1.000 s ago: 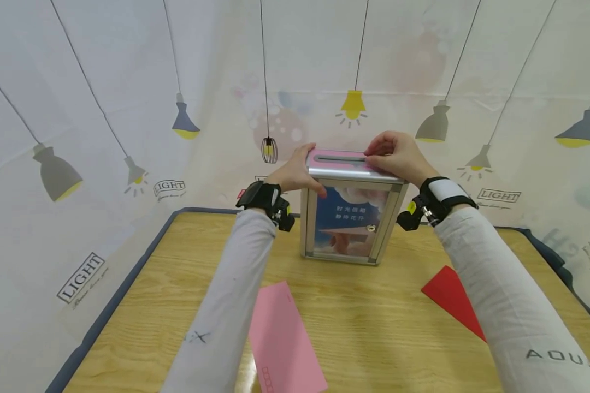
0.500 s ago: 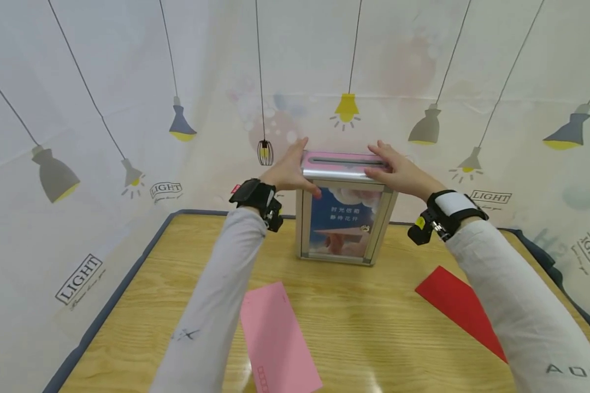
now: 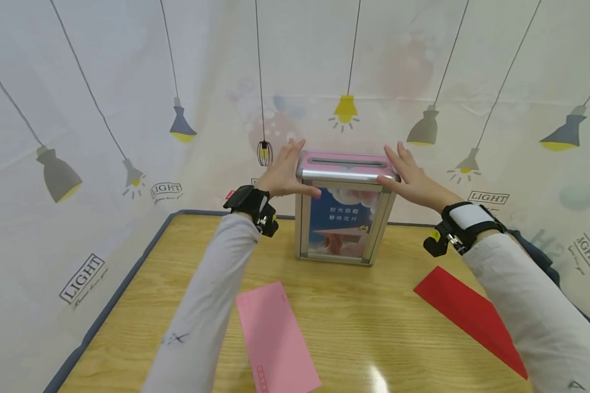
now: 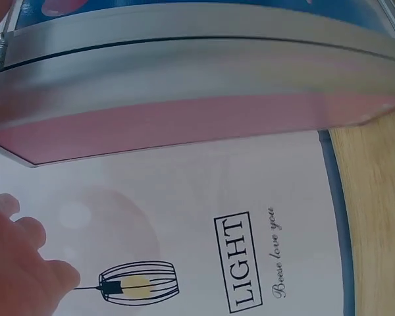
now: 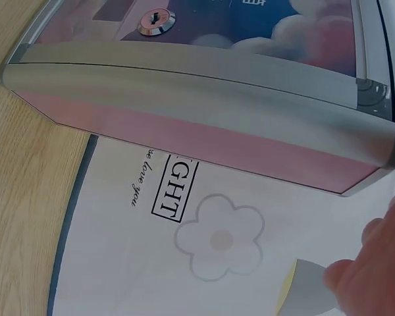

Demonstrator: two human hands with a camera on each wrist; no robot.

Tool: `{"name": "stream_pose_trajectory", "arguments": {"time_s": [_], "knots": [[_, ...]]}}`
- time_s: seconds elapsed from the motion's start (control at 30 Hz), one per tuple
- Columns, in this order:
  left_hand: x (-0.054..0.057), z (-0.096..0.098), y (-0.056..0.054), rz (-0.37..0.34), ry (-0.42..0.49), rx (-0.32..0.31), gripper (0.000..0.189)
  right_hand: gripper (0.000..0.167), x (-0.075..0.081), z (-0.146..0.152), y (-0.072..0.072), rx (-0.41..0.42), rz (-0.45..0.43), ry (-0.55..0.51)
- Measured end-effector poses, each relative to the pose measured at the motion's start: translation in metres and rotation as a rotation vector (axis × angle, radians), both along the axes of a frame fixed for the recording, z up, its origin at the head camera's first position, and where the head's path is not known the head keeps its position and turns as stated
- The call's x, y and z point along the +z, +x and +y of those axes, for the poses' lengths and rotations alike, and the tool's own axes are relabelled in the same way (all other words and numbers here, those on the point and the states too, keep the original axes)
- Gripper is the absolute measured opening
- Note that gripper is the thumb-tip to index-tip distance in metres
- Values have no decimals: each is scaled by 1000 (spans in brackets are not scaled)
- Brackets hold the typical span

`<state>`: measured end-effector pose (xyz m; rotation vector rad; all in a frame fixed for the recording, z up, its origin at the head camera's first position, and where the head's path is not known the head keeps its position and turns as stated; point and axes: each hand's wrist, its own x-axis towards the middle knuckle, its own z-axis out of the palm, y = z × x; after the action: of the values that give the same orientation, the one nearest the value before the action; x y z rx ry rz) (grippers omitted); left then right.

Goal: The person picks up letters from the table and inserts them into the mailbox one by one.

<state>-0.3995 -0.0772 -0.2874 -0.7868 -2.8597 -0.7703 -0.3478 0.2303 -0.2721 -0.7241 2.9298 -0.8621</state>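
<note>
A mailbox (image 3: pixel 344 210) with a silver frame, pink sides and a blue picture on its front door stands upright at the table's back. Its pink top has a long slot (image 3: pixel 346 162). My left hand (image 3: pixel 282 177) is spread at the box's upper left corner, thumb in front and fingers apart from the pink side (image 4: pixel 184 122). At the upper right corner my right hand (image 3: pixel 418 183) is spread too, its fingers off the side and its thumb by the front top edge. Whether either thumb touches the box I cannot tell. Neither hand holds anything.
On the wooden table (image 3: pixel 364 305) lie a pink envelope (image 3: pixel 277 338) at front centre and a red envelope (image 3: pixel 464 314) at right, partly under the right sleeve. The door has a key lock (image 5: pixel 156 21). A white lamp-print curtain (image 3: pixel 216 65) hangs behind.
My right hand has come off the slot, its pinched fingers spreading as it moved right to the box's corner. My left hand has loosened and shifted slightly left.
</note>
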Motion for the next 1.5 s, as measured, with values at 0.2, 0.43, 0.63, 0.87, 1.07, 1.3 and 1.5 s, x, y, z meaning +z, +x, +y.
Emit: {"name": "stream_pose_trajectory", "arguments": {"time_s": [0.2,0.43,0.63,0.87,1.07,1.3,1.5], "knots": [[-7,-10,9,-18,37,-11,122,75,-4,9,10,-18,-21,-26],[-21,-20,21,-68,-5,-18,126,76,-15,18,19,-28,-32,-38],[-27,-23,29,-95,25,-32,125,75,-22,21,23,-24,-32,-26],[-33,-29,38,-88,0,-41,126,76,-27,23,29,-13,-15,-14],[-38,-37,46,-113,4,-57,128,77,-32,27,36,-30,-37,-21],[-51,-43,55,-114,14,-71,136,76,-44,39,41,-43,-61,-13],[-60,-46,61,-128,-17,-71,124,78,-60,44,46,-50,-75,7]]}}
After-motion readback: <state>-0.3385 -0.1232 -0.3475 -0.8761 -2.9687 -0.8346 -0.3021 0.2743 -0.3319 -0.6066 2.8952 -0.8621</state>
